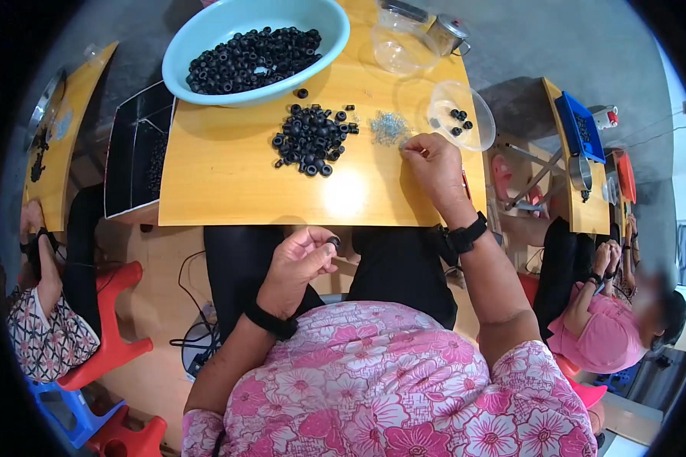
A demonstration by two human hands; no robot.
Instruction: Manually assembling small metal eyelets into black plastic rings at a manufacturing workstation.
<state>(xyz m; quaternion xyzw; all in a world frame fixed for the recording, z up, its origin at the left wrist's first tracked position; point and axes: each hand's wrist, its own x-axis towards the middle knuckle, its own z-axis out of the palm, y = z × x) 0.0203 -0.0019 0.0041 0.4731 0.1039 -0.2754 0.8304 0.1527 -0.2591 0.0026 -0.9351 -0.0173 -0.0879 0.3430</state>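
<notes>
Left hand (293, 263) pinches a black part (333, 241), right hand (437, 169) beside the clear pieces (389, 127)

The left fingers are closed around the small, round black part, held just off the near edge of the counter (221, 171). The right thumb and forefinger are drawn close together at the edge of the clear pieces; whether they grip one, I cannot tell. To the left of these lies a loose heap of black parts (311, 137). Behind the heap, a pale blue basin (174, 65) holds many more. A clear round dish (480, 129) near the right edge carries a few.
</notes>
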